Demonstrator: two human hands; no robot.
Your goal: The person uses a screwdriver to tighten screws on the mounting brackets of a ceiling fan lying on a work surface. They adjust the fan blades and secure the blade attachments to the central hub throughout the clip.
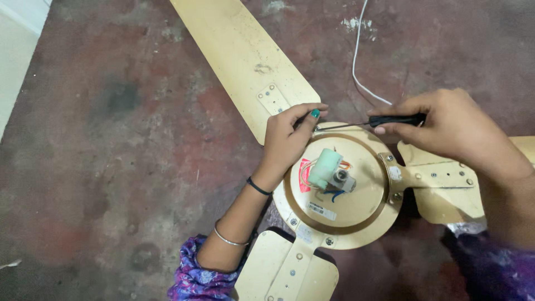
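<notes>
A cream ceiling fan lies on the floor with its round motor housing (356, 206) facing up; a pale green capacitor (325, 167) and coloured wires sit at its centre. My right hand (451, 125) grips the black handle of a screwdriver (397, 120), whose thin shaft points left to the housing's upper rim. My left hand (287, 139) rests on that rim by the blade mount, its fingertips pinched at the screwdriver's tip. The hand hides what sits at the tip.
Three cream blades spread from the housing: one (239, 50) to the upper left, one (446, 187) to the right, one (290, 267) toward me. A white cable (356, 61) trails across the stained reddish floor behind. A pale wall edge (14, 50) runs at far left.
</notes>
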